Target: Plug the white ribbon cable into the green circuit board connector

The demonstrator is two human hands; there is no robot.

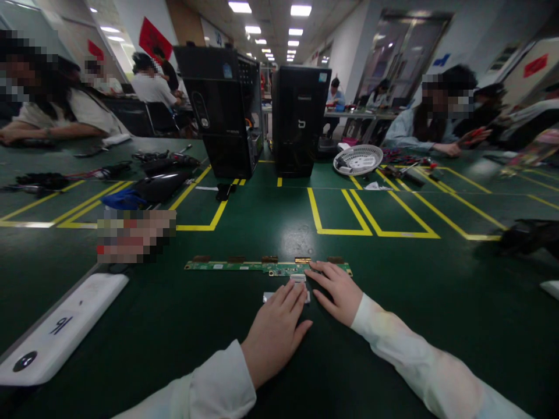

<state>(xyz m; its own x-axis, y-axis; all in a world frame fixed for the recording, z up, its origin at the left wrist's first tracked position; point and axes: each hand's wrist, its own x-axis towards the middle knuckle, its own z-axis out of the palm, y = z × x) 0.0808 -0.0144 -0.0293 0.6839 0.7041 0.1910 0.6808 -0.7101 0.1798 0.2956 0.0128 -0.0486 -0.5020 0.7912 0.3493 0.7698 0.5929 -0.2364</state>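
Board (236, 266), just beyond left fingers (285, 295) (straight, hold unclear): probably light, stiff, fragile; best held by edges. Right fingers (324, 280) spread, visibly gripping nothing.

The left hand (279, 331) hid the middle of a small silvery strip (267, 297), and its fingertips covered the near edge of a white piece (298, 278), so how they touched could not be told. The right hand (338, 291) hid a bit of the green board (236, 266) under its fingers. The tiny marks on the board were too small to read. Behind both hands, the two sleeves (222, 378) ran off the bottom. Left of the hands, big blocky squares (136, 235) hid something, and a long white thing (74, 326) was cut off at its end. Far right of the hands, a black thing (533, 241) was blurry, and a white thing (551, 287) was cut off.
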